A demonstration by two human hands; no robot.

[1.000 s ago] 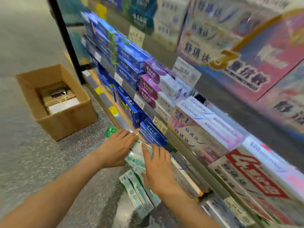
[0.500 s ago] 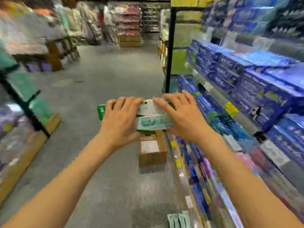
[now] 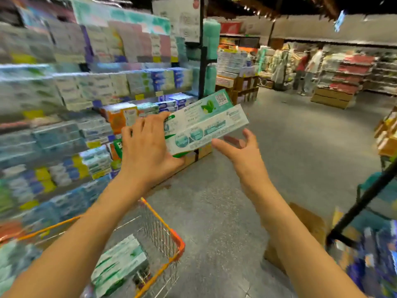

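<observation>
Supermarket shelving (image 3: 64, 91) stocked with toothpaste ran along my left. My left hand (image 3: 148, 147) gripped the stacked toothpaste boxes (image 3: 206, 123) at one end, fingers on top, thumb beneath, holding them above the aisle floor. My right hand (image 3: 240, 151) was open, fingers spread just below the free end, probably to steady it. Matching boxes (image 3: 120, 265) lay in the orange cart (image 3: 179, 244) below, the likely destination.

Grey speckled floor (image 3: 290, 168) stretches down the aisle, blurred stocked shelves (image 3: 64, 104) on the left, dark ceiling (image 3: 279, 5) overhead, red-stocked racks (image 3: 354, 69) far back.
</observation>
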